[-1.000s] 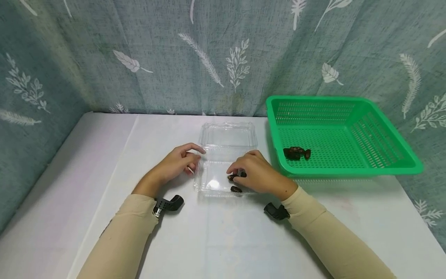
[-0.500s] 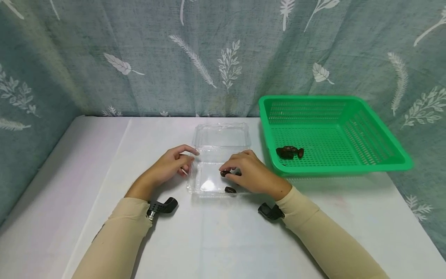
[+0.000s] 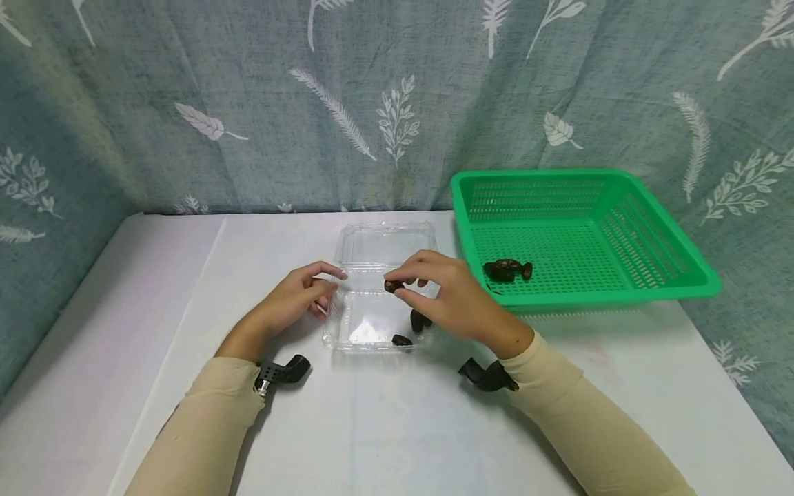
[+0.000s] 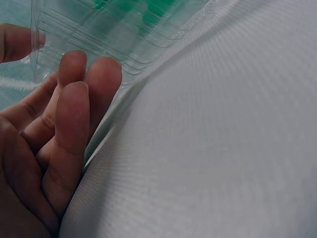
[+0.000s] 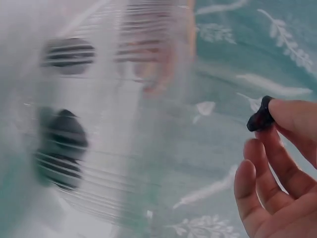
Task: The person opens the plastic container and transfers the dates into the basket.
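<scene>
A clear plastic clamshell container [image 3: 356, 317] lies with its lid folded back on the table. Above its hinge area, my right hand [image 3: 453, 289] pinches a dark brown date [image 3: 393, 286] between thumb and fingertips. The pinched date [image 5: 261, 115] shows raised in the right wrist view. Down in the tray's near right corner are a single date [image 3: 402, 340] and a clump of dates [image 3: 419, 320], partly hidden by the right hand. My left hand [image 3: 294, 296] rests with relaxed fingers at the container's left edge, its index fingertip over the rim.
To the right stands a green perforated basket [image 3: 651, 297] with several dates [image 3: 505, 270] at its left end. A white cloth [image 3: 397, 427] covers the table. Behind hangs a leaf-patterned curtain [image 3: 267, 138].
The right hand has lifted a date up from the tray, away from the dates beside it, uncovering the clump there. The left hand stays at the rim. The head view has shifted slightly.
</scene>
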The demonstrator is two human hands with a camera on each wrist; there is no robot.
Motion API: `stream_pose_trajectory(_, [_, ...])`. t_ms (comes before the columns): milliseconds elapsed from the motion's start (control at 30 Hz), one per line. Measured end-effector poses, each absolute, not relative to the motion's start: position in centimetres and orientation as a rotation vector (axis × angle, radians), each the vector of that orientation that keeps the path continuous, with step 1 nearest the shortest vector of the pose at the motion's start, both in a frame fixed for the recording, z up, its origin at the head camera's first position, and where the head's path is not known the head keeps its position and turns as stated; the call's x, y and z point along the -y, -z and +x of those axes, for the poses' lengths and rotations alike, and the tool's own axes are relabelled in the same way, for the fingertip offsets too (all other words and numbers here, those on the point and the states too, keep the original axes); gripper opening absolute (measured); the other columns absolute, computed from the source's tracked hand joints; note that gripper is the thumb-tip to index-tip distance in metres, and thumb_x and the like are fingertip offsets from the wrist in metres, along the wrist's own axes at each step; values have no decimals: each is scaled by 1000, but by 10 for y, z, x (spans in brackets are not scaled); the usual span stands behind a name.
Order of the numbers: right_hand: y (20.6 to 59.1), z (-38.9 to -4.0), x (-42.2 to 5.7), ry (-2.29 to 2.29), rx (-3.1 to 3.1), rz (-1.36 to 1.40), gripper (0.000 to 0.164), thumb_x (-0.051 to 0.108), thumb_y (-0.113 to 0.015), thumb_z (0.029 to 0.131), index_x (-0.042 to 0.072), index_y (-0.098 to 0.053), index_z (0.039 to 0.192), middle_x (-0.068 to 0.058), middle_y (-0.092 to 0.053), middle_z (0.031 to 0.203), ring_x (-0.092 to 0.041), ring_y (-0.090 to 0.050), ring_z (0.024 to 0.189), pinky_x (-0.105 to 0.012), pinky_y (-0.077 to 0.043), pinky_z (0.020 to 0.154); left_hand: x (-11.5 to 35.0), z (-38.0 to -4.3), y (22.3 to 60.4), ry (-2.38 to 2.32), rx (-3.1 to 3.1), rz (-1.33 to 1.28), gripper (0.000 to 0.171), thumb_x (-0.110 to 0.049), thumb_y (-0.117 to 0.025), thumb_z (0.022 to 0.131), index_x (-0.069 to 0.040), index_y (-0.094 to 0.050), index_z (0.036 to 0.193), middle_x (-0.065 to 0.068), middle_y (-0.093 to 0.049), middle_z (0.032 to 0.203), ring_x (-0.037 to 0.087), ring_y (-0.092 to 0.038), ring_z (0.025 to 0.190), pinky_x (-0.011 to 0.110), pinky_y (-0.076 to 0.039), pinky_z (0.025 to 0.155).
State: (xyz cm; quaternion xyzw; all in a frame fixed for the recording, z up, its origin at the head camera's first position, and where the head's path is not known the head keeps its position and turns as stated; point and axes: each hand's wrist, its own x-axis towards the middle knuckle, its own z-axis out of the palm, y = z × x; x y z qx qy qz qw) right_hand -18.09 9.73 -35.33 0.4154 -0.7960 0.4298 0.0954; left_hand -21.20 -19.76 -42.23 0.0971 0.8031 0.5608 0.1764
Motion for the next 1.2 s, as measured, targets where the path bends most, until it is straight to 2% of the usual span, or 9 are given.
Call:
stream_pose_trajectory(233, [340, -187, -109, -1357, 2269, 1116, 22, 0, -73, 88, 5, -75, 109, -5, -71, 98, -18, -60, 88, -28, -52, 75, 199, -212, 423, -1589, -2293, 273, 32, -17, -52, 100, -7, -59, 130, 1, -56, 77, 9, -56, 66, 32, -58, 65])
stream_pose_trajectory(667, [327, -207, -142, -1499, 2317, 790, 19, 1, -71, 90, 1, -74, 109, -12, -71, 99, -9, -61, 88, -23, -52, 76, 198, -211, 421, -1589, -2297, 265, 33, -16, -50, 100, -5, -58, 130, 1, -56, 78, 8, -56, 66, 31, -58, 65])
stream_pose_trajectory(900, [325, -218, -164, -1512, 2373, 590, 21, 9, -69, 94, 2, -72, 113, -16, -72, 107, -4, -64, 93, -23, -51, 81, 197, -211, 421, -1573, -2307, 267, 33, -15, -49, 101, -5, -58, 130, 2, -56, 79, 9, -56, 65, 31, -58, 65])
stream_pose_trajectory(1067, [328, -227, -183, -1440, 2468, 465, 22, 15, -68, 95, 6, -72, 115, -14, -72, 109, -1, -63, 92, -21, -51, 81, 197, -212, 421, -1568, -2315, 269, 33, -16, -50, 101, -5, -58, 130, 1, -56, 77, 8, -55, 65, 31, -58, 65])
stream_pose_trajectory(1200, [330, -230, -195, -1377, 2585, 381, 23, 16, -67, 96, 6, -71, 116, -16, -71, 108, -8, -63, 93, -27, -50, 81, 197, -211, 421, -1569, -2309, 270, 33, -16, -51, 100, -4, -58, 130, 0, -56, 75, 8, -55, 64, 30, -57, 65])
